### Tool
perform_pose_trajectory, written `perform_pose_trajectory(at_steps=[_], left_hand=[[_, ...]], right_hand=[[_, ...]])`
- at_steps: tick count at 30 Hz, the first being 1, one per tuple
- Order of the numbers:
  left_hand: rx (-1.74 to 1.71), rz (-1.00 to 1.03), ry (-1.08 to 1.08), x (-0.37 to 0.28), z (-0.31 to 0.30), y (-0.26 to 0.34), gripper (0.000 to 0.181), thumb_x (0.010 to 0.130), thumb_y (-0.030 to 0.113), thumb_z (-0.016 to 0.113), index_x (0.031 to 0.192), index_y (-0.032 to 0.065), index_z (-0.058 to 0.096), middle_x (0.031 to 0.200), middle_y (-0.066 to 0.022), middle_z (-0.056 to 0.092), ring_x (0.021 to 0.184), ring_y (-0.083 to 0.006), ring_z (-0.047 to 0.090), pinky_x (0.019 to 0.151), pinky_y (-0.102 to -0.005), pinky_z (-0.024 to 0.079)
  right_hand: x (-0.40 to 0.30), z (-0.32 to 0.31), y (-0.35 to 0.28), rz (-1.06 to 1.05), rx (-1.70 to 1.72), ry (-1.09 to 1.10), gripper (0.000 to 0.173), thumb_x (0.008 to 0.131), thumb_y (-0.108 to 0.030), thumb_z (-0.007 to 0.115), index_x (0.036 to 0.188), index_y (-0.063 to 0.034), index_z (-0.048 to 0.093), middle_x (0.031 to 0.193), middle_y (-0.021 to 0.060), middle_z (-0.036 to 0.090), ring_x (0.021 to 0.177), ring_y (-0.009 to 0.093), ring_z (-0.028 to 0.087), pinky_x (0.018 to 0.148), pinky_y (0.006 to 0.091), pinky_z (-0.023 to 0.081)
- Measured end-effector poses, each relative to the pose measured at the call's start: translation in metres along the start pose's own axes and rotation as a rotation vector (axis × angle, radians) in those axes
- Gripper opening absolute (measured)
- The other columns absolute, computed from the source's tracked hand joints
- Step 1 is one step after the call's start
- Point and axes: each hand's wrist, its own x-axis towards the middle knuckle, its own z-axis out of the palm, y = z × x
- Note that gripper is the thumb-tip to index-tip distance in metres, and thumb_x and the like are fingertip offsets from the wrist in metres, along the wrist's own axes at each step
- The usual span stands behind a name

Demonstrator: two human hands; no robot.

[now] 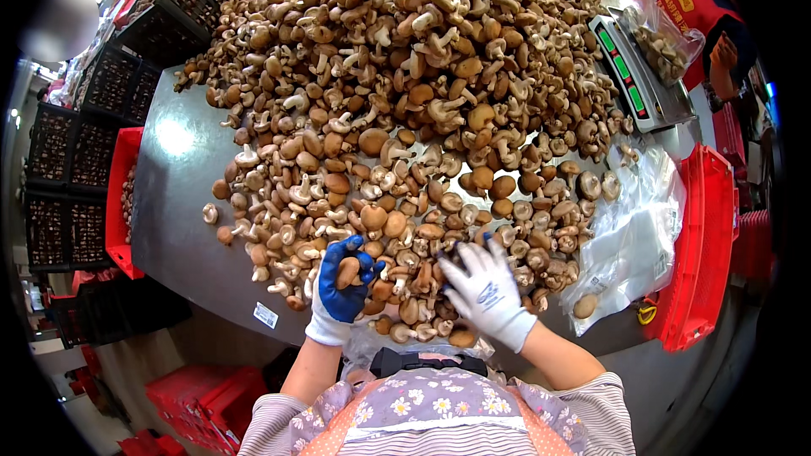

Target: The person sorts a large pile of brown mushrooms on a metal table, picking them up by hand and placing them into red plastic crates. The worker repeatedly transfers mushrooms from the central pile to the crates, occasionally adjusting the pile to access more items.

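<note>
My left hand [342, 285], in a white glove with a blue coated palm, is turned palm up. Its fingers curl around a brown-capped mushroom [347, 273], which looks like a shiitake. My right hand [485, 288], gloved the same way, lies palm down over the near mushrooms with its fingers spread. Its fingertips reach in among the caps, and the space beneath the palm is hidden. Loose mushrooms [374, 218] spread across the metal table [184, 202] and rise into a large heap [405, 44] at the back.
Clear plastic bags [627, 240] lie at right, with one mushroom [585, 306] on them. Beyond are a red crate [694, 253], yellow-handled scissors [647, 312] and a digital scale [659, 95] bearing a bagged load [662, 44]. A person [716, 19] stands there. Black crates [66, 152] stack at left.
</note>
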Motion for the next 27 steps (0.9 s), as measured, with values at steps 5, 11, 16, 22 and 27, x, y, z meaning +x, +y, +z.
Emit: perform_pose_trajectory(at_steps=[5,11,16,22,27], left_hand=[[-0.028,-0.174,0.105,0.003,0.025,0.02,0.04,0.097,0.011,0.058,0.135,0.0014,0.051,0.109,-0.0113,0.065,0.094,-0.0202,0.064,0.09,-0.0388,0.052],[0.419,-0.135,0.092,0.025,0.047,0.022,0.046,0.091,0.008,0.067,0.133,-0.0007,0.052,0.111,-0.0109,0.065,0.097,-0.0182,0.065,0.087,-0.0313,0.054],[0.417,-0.157,0.062,0.034,0.066,0.025,0.038,0.099,0.017,0.058,0.131,-0.0014,0.053,0.095,-0.0098,0.067,0.083,-0.0165,0.065,0.077,-0.0281,0.053],[0.438,-0.241,-0.021,0.024,0.063,0.017,0.034,0.105,0.02,0.046,0.132,-0.0001,0.051,0.089,-0.0112,0.067,0.081,-0.0177,0.064,0.078,-0.0292,0.051],[0.39,-0.32,-0.132,0.012,0.057,0.021,0.038,0.103,0.016,0.05,0.137,-0.0002,0.048,0.123,-0.0166,0.059,0.099,-0.0234,0.066,0.087,-0.0325,0.053]], right_hand=[[-0.013,-0.003,0.047,0.061,0.056,0.199,0.047,0.079,-0.023,0.071,0.123,-0.0116,0.061,0.122,0.0144,0.058,0.113,0.032,0.055,0.112,0.054,0.029],[0.005,-0.011,0.049,0.118,0.071,0.401,0.036,0.081,-0.023,0.069,0.113,-0.0079,0.065,0.116,0.0161,0.062,0.108,0.033,0.057,0.104,0.0486,0.037],[0.078,-0.013,0.036,0.175,0.155,0.359,0.038,0.085,-0.023,0.068,0.119,-0.0073,0.063,0.105,0.0098,0.066,0.096,0.027,0.061,0.088,0.0394,0.044],[0.122,0.013,0.035,0.167,0.02,0.212,0.044,0.081,-0.02,0.069,0.123,-0.0113,0.06,0.102,0.0108,0.064,0.099,0.028,0.061,0.087,0.0404,0.044],[0.085,-0.007,0.023,0.221,0.917,0.327,0.045,0.082,-0.018,0.071,0.123,-0.0042,0.06,0.115,0.018,0.064,0.103,0.033,0.064,0.091,0.0402,0.05]])
